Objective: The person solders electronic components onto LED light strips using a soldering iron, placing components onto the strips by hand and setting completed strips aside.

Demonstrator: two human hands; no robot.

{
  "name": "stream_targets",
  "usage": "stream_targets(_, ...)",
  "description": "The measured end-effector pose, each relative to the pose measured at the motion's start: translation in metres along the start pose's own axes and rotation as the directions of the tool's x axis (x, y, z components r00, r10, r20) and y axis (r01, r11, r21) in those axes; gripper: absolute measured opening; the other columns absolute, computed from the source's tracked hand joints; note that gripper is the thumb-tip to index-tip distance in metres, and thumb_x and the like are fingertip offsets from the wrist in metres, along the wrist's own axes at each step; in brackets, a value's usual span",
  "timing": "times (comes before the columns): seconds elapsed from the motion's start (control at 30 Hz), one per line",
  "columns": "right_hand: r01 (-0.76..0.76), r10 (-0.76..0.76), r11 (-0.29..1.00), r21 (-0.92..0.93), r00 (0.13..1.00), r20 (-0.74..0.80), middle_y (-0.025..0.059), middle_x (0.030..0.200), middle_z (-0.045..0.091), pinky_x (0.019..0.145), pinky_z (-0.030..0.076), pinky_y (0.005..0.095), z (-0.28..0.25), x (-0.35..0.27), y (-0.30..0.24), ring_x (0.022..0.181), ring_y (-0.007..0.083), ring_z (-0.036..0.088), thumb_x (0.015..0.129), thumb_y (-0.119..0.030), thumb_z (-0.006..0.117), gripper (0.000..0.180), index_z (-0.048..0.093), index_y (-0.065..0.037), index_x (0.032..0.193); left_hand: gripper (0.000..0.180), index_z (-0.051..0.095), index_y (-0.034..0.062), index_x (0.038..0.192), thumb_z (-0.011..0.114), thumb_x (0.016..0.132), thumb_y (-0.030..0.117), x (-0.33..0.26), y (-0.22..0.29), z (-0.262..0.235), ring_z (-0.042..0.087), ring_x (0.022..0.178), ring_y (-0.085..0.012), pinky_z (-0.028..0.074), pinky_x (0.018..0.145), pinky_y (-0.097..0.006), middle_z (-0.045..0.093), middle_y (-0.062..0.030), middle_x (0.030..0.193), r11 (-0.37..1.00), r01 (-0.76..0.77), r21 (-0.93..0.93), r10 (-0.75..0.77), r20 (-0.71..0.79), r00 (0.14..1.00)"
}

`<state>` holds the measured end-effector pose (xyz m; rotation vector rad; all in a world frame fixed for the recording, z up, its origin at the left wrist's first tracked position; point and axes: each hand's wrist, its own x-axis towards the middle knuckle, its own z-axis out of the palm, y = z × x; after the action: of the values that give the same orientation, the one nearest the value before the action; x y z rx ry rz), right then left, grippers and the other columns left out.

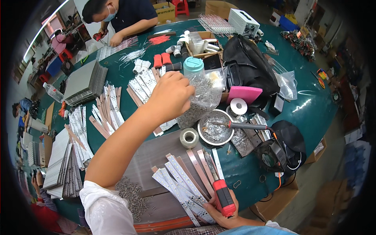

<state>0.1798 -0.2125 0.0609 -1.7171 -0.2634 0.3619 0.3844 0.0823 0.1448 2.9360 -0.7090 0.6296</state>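
My left hand reaches across the table with its fingers curled closed on the edge of a clear plastic bag full of small grey metal parts. Behind the bag stands a jar with a teal lid. Low in the view, my right hand wraps round a red-and-black handled tool, whose metal shaft points away from me. Beside that hand, a fanned stack of white LED strips and copper-coloured strips lies on a grey mat. Small metal pins or screws are heaped below my left forearm.
A soldering iron rests across a white bowl; a tape roll is near it. A black bag, a fan and a cap occupy the right. Panel stacks stand left. A masked co-worker works opposite.
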Motion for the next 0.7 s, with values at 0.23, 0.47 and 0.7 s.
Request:
stream_targets(0.23,-0.011,0.011,0.998,0.064,1.0,0.005,0.0059,0.076,0.061,0.058,0.049,0.026,-0.001,-0.003,0.009,0.063,0.0089,0.059,0.076,0.006,0.077,0.045,0.045,-0.003,0.105,0.014,0.065,0.0104,0.083,0.073,0.071,0.012,-0.022,0.001,0.026,0.057,0.09,-0.0256,0.044,0.082,-0.041,0.06,-0.0052,0.081,1.0,0.027,-0.009,-0.026,0.058,0.998)
stream_targets(0.47,-0.058,0.058,0.996,0.071,0.998,-0.004,0.0048,0.076,0.06,0.059,0.047,0.026,0.003,0.0,0.002,0.065,0.0087,0.057,0.077,0.005,0.077,0.041,0.046,-0.003,0.103,0.02,0.065,0.0115,0.087,0.075,0.07,0.011,-0.035,-0.007,0.019,0.058,0.092,-0.0287,0.044,0.081,-0.042,0.06,-0.0068,0.089,0.994,0.066,-0.089,-0.064,0.018,0.998)
stream_targets(0.7,-0.022,0.028,0.997,-0.072,0.997,0.076,0.0015,0.081,0.055,0.067,0.046,0.024,-0.005,-0.002,-0.013,0.073,0.0099,0.055,0.083,0.003,0.07,0.03,0.049,-0.001,0.105,0.017,0.063,0.0036,0.1,0.067,0.083,0.005,-0.103,0.022,-0.065,0.064,0.087,-0.0275,0.049,0.077,-0.035,0.065,-0.0098,0.095,0.926,0.327,-0.188,-0.347,-0.087,0.934)
